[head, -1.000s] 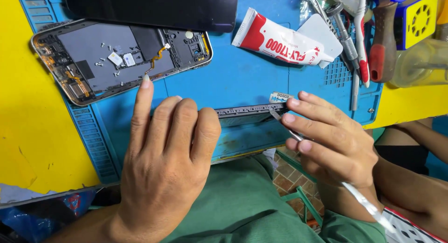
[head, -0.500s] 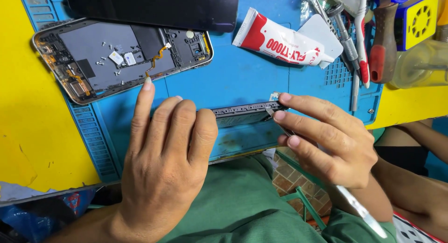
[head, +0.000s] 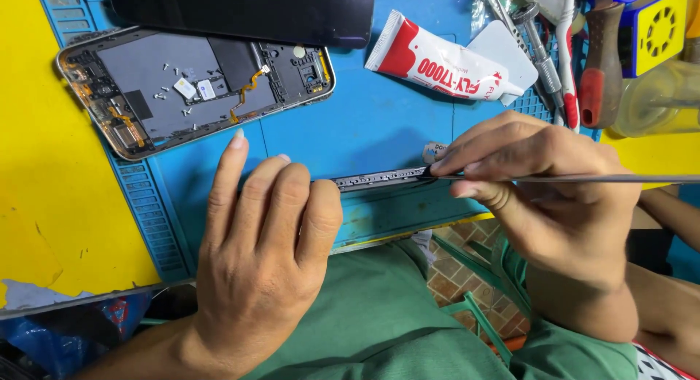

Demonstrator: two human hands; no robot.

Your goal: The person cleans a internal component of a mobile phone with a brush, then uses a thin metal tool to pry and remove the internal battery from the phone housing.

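Blue matted surface (head: pixel 379 132): the narrow metal strip (head: pixel 375 179) lies at its near edge, your left hand (head: pixel 266 249) flat on one end, right hand (head: pixel 543 198) pinching the tweezers (head: pixel 583 179) closed at the other — a slip could flick the strip away or gouge it.

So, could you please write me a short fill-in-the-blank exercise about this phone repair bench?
1. The left hand lies flat on the ____ mat.
2. The right hand holds thin metal ____ by their tip.
3. The opened phone lies above the ____ hand.
4. The glue tube is red and ____.

Missing words: blue; tweezers; left; white
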